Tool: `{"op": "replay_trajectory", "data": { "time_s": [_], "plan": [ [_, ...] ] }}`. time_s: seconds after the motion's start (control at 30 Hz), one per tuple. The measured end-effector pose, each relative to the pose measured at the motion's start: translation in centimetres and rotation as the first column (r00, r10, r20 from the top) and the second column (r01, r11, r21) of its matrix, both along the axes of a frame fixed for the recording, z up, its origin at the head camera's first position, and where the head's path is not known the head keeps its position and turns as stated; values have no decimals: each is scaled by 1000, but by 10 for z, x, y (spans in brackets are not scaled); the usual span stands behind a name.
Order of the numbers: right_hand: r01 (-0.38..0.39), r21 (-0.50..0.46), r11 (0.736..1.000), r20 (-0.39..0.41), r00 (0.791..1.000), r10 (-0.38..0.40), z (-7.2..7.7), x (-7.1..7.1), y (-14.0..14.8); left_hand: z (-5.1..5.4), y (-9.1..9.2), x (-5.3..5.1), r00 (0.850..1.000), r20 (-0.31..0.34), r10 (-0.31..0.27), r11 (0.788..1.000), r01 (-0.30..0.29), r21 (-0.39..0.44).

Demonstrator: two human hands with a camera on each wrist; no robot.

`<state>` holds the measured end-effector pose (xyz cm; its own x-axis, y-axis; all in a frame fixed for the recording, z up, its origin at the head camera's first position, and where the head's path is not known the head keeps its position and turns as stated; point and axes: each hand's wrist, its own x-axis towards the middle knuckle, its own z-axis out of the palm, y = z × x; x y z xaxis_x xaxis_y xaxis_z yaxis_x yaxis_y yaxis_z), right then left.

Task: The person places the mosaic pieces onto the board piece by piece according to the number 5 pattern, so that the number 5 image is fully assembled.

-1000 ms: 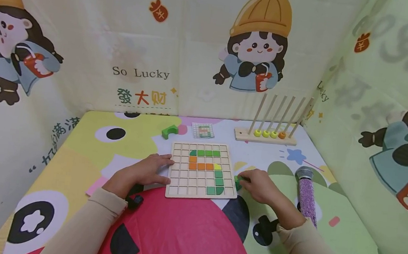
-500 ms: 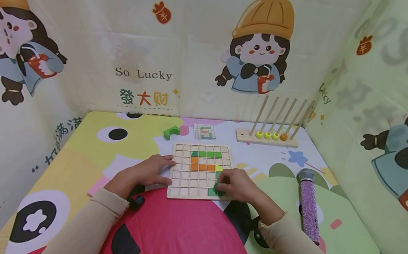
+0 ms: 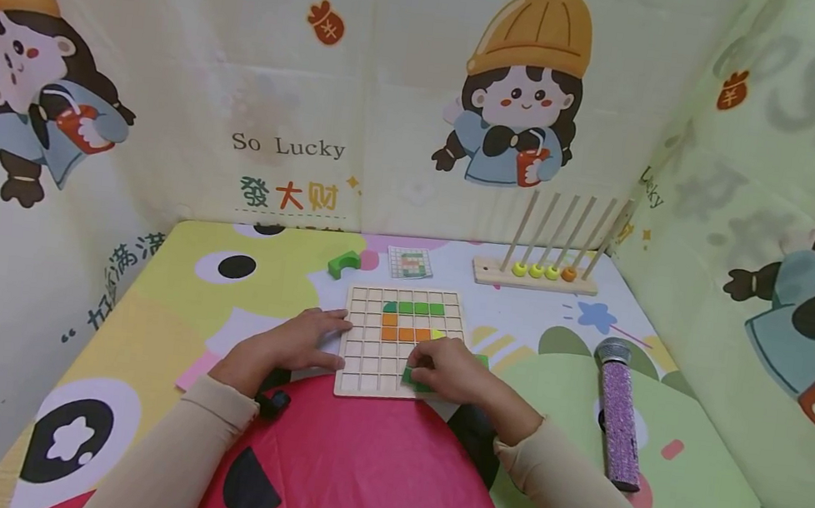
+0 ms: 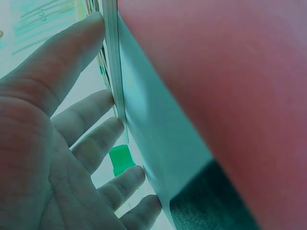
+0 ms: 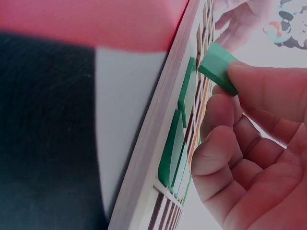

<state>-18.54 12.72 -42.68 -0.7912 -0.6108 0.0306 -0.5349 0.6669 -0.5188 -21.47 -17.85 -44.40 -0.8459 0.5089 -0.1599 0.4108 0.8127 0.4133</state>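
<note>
A wooden grid board [image 3: 362, 366] lies on the patterned cloth. My left hand [image 3: 295, 340] rests along its left edge, with thumb and fingertips touching the rim and the fingers fairly straight. Over the board's lower right part, my right hand [image 3: 449, 368] pinches a green square tile [image 5: 218, 67] between thumb and finger, slightly above the surface. Green tiles [image 5: 188, 91] sit in the near cells below that hand, one with a rounded corner. Farther up are a row of green tiles [image 3: 421, 308], several orange tiles [image 3: 404, 334] and a partly covered yellow tile [image 3: 438, 335].
Behind the board lie a printed pattern card [image 3: 414, 264] and a green arch block [image 3: 343, 263]. A wooden peg stand [image 3: 536, 280] with beads is at the back right. A glittery purple microphone [image 3: 619, 416] lies at right. Something green [image 3: 482, 360] shows beside the board, mostly hidden.
My right hand has moved left from beside the board's right edge to above its lower right cells, carrying the green tile. The left hand has stayed at the left edge.
</note>
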Motion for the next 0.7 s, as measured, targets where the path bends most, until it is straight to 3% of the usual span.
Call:
{"op": "replay_trajectory", "data": {
  "time_s": [0.43, 0.7],
  "plan": [
    [3, 44, 999, 28, 1000, -4, -6, -1, -8, 0, 3, 0, 1000, 1, 15, 1000, -15, -8],
    [-6, 72, 997, -3, 1000, 7, -7, -1, -12, -1, 3, 0, 1000, -4, 21, 1000, -21, -9]
  ]
}}
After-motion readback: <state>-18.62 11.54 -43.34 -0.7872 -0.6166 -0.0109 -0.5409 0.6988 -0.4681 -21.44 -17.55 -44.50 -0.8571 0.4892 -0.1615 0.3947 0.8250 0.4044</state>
